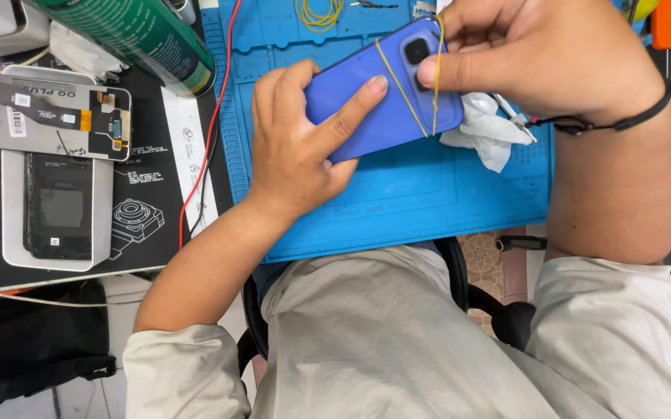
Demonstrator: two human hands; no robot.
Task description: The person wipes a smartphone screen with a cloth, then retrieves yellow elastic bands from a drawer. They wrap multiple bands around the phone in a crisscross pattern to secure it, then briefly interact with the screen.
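Blue-violet is the colour of the slim rectangular phone [366,97] I've got back-side up near the top edge of the blue silicone work mat [397,202]. My left hand [296,147] is clamped around its lower end with the index finger lying flat across the back. My right hand [537,54] pinches the camera end, thumb pressed on a thin yellow rubber band [403,91] looped around the phone, and a crumpled white wipe [487,132] lies just beside it on the mat.
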